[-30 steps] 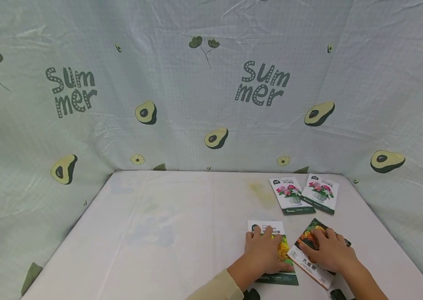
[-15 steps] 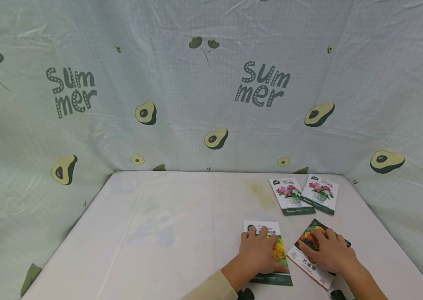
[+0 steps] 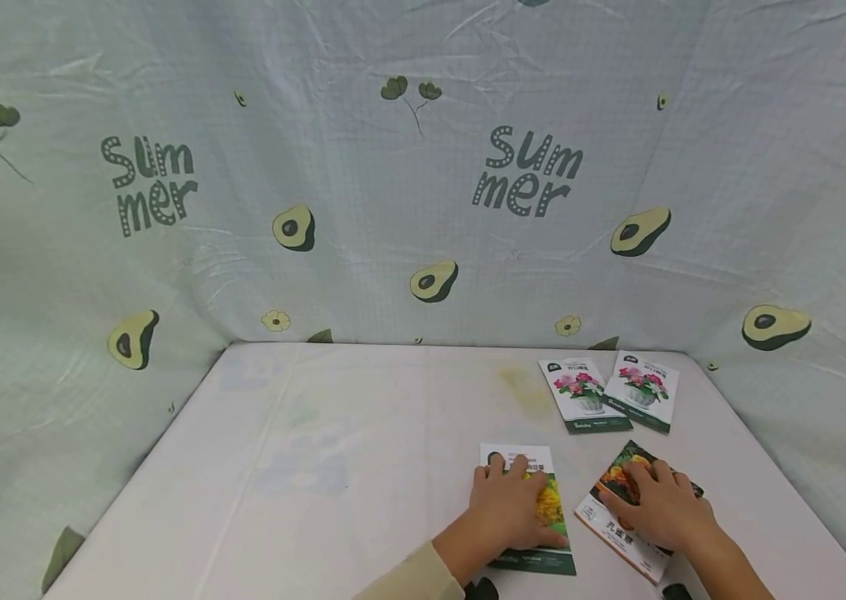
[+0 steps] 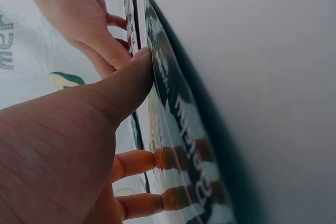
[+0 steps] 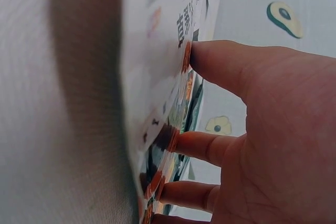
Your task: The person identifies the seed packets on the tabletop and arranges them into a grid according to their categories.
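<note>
Under my left hand [image 3: 508,508] lies a seed packet with yellow flowers and a green bottom band [image 3: 543,560]. In the left wrist view, the thumb and spread fingertips press on that packet's glossy face [image 4: 181,114]. To its right, my right hand [image 3: 658,504] rests on a second seed packet, with orange flowers and a white end [image 3: 618,533], lying at a slant. The right wrist view shows thumb and fingertips touching the packet's printed face [image 5: 163,51]. Both hands cover the middle of their packets.
Two white packets with pink flowers lie at the back right, the right one [image 3: 642,390] overlapping the left one [image 3: 583,396]. A white-covered table [image 3: 317,467] stretches to the left. A pale cloth with avocado prints [image 3: 362,167] hangs behind and at the sides.
My left hand has slid the yellow-flower packet to the left, widening the gap between the two packets. The right hand and its packet stay in place.
</note>
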Motion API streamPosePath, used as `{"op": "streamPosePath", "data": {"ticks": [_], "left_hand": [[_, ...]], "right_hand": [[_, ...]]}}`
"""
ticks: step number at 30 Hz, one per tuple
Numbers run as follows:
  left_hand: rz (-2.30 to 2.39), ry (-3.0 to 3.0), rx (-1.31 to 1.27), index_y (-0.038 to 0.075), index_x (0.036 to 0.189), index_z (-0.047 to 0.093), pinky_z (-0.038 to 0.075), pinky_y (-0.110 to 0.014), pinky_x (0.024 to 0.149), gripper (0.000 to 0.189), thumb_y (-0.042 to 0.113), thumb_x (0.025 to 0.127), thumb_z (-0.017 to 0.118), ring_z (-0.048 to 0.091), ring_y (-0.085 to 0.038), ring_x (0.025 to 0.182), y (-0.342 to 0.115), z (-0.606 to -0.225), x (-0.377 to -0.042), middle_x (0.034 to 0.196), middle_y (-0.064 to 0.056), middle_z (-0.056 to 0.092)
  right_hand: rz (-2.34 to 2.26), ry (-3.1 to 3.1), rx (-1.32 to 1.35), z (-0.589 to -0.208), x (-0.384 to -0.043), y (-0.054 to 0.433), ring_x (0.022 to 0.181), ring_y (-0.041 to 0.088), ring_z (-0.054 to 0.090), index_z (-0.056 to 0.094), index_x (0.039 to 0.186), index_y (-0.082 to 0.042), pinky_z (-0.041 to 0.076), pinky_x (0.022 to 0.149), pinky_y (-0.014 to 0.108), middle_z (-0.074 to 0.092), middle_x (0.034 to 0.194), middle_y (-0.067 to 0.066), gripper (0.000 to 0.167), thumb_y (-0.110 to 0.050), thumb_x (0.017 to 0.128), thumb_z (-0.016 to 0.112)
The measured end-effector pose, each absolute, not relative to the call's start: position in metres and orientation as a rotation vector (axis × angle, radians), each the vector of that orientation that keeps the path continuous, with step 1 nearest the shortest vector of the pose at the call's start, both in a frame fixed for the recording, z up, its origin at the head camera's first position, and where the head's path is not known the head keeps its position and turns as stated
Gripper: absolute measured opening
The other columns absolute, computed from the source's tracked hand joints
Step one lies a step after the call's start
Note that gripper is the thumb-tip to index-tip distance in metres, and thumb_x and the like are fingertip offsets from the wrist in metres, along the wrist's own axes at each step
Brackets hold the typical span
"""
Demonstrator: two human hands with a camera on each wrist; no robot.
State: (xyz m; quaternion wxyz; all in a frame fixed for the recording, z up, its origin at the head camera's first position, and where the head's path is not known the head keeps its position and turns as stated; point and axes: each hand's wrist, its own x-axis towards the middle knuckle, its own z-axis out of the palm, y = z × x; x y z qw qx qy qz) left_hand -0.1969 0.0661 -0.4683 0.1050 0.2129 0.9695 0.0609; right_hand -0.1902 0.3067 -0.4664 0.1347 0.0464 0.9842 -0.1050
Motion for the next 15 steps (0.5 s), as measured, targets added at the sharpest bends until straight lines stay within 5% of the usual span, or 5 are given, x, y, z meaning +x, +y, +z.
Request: {"op": "streamPosePath", "data": {"ticks": [15], "left_hand": [[0.165,2.870,0.652,0.047,0.141,0.055,0.041,-0.044,0.098,0.079,0.082,0.072,0.071,0.044,-0.024,0.119,0.0554,-0.4655,-0.1966,0.134,0.009,0.052]], "right_hand": [[-0.315,2.862,0.131,-0.4651,-0.1889,0.3053,0.121,0.061,0.040,0.048,0.147,-0.001,0.039,0.089,0.079,0.038,0.141,0.039,0.097,-0.078,0.089,0.055]]}}
